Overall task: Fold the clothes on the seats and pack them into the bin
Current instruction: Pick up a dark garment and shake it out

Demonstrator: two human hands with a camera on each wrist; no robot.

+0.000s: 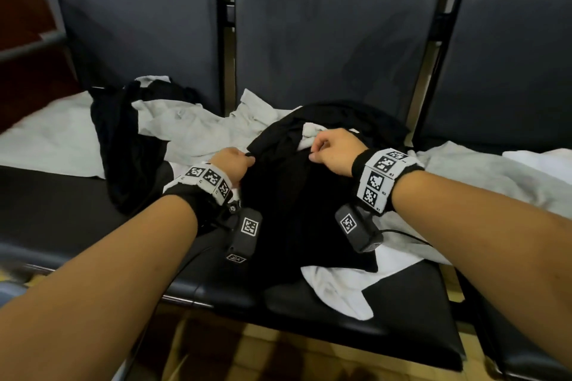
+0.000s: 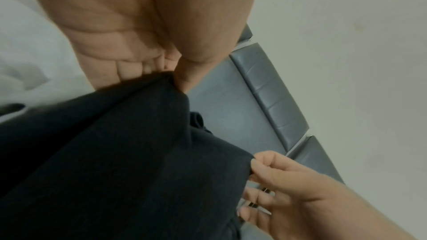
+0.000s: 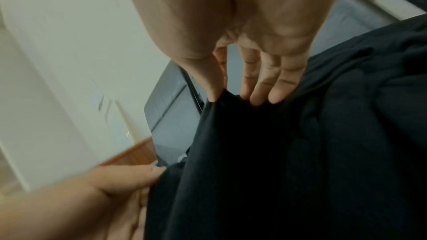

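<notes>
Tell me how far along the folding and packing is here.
Nothing looks done: no folded stack or bin is in view. In hand: left hand and right hand each pinch the black garment. Left: grey garments and another black one lie crumpled on the seats.

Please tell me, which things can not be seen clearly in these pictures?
- The bin: in no view.
- Black garment, head view: its kind and full shape unclear; it is bunched, and the left hand and right hand cover its pinched edge.
- Grey clothes: their number unclear; they overlap.
- Wrist views: blurred.
</notes>
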